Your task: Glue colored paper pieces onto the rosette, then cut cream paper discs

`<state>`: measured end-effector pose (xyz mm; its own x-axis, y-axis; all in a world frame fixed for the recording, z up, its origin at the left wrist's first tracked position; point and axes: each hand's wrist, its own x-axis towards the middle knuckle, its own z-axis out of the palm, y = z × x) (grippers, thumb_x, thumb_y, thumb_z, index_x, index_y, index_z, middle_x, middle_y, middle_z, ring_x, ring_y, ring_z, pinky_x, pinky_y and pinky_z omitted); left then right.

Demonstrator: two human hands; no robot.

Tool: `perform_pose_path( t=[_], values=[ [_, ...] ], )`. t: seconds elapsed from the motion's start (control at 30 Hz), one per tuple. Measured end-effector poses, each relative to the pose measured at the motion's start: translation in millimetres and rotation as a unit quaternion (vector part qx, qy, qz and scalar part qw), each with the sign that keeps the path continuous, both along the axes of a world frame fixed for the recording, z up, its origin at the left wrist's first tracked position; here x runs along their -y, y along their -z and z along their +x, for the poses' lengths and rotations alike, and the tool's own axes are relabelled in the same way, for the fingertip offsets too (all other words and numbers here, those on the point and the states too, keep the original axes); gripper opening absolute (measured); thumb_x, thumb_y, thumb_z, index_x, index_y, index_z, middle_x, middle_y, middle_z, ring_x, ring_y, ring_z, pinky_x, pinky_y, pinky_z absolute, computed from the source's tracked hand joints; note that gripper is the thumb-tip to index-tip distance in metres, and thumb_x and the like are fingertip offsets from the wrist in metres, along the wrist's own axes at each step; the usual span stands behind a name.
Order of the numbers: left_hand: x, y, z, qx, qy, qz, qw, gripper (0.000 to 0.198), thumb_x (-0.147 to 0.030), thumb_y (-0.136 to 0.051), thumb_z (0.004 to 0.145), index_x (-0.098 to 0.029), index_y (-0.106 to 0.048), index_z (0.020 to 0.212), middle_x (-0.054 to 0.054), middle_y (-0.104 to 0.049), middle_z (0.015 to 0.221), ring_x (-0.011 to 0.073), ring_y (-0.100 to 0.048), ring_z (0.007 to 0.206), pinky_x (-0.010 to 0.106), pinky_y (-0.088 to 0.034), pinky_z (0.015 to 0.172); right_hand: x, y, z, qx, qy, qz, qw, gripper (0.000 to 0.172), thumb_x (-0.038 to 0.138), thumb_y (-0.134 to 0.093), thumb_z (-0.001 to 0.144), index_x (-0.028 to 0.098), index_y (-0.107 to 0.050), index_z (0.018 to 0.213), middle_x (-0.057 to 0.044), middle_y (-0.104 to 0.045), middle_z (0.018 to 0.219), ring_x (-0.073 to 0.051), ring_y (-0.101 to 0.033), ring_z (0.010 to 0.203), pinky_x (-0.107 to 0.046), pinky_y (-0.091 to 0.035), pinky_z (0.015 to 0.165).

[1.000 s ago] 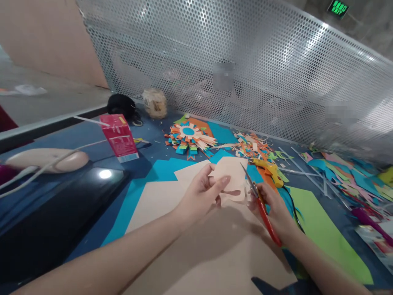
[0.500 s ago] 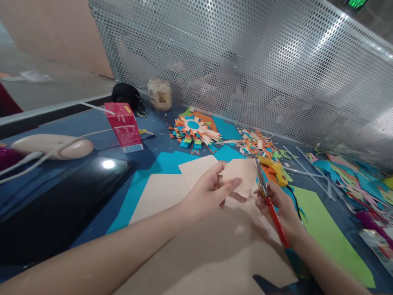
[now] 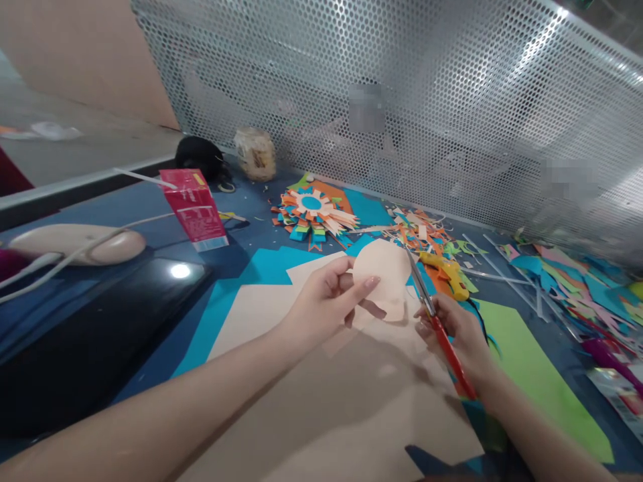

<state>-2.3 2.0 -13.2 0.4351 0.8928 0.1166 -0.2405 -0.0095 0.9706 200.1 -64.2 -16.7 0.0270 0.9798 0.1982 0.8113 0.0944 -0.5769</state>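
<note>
Between thumb and fingers, my left hand (image 3: pixel 331 294) pinches a pale peach paper piece (image 3: pixel 382 271) with a rounded upper edge. My right hand (image 3: pixel 455 335) is closed around red-handled scissors (image 3: pixel 447 348), whose metal blades point up along the right side of the piece. The blades look close together, and I cannot tell whether they touch the paper. Large peach sheets (image 3: pixel 301 408) lie beneath both hands, over blue paper (image 3: pixel 201 335). A yellow glue gun (image 3: pixel 452 276) rests just beyond my right hand.
A layered paper rosette (image 3: pixel 311 204) and a heap of paper scraps (image 3: pixel 419 231) lie at the back. To the left are a pink drink carton (image 3: pixel 195 207) with a straw and a dark tablet (image 3: pixel 100 335). Green paper (image 3: pixel 542 381) and clear sticks (image 3: pixel 507 278) lie right. A perforated metal screen (image 3: pixel 402 100) borders the table.
My left hand has turned and raised the paper piece slightly, so its rounded edge now faces up. The scissors have shifted a little and stay beside its right edge.
</note>
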Motion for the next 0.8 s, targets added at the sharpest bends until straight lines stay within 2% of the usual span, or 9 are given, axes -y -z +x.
perform_pose_path(
  t=[0.1, 0.43, 0.8],
  values=[
    [-1.5, 0.5, -1.0, -0.001, -0.026, 0.008, 1.0, 0.035, -0.049, -0.065, 0.071, -0.017, -0.054, 0.081, 0.002, -0.067, 0.058, 0.0166, -0.065, 0.049, 0.018, -0.034, 0.034, -0.6, 0.7, 2.2, -0.013, -0.009, -0.025, 1.0, 0.023, 0.043, -0.056, 0.078, 0.022, -0.048, 0.075, 0.002, -0.053, 0.062, -0.012, -0.048, 0.051, -0.023, -0.034, 0.045],
    [-6.7, -4.9, -5.4, -0.007, -0.118, 0.034, 0.992, 0.03, -0.046, -0.067, 0.069, -0.018, -0.058, 0.073, -0.001, -0.061, 0.052, 0.0134, -0.059, 0.042, 0.021, -0.032, 0.034, -1.1, -0.4, 0.2, -0.024, 0.004, -0.037, 0.999, 0.024, 0.042, -0.057, 0.076, 0.022, -0.046, 0.071, 0.003, -0.05, 0.057, -0.011, -0.045, 0.049, -0.023, -0.034, 0.044],
    [-3.4, -6.3, -8.4, -0.075, -0.111, 0.093, 0.987, 0.016, -0.03, -0.06, 0.075, -0.016, -0.058, 0.068, -0.005, -0.054, 0.044, 0.0061, -0.043, 0.037, 0.02, -0.028, 0.039, -2.1, -0.1, 0.8, -0.024, -0.024, -0.042, 0.999, 0.02, 0.038, -0.056, 0.078, 0.022, -0.045, 0.076, 0.003, -0.051, 0.059, -0.011, -0.043, 0.049, -0.021, -0.035, 0.044]
  ],
)
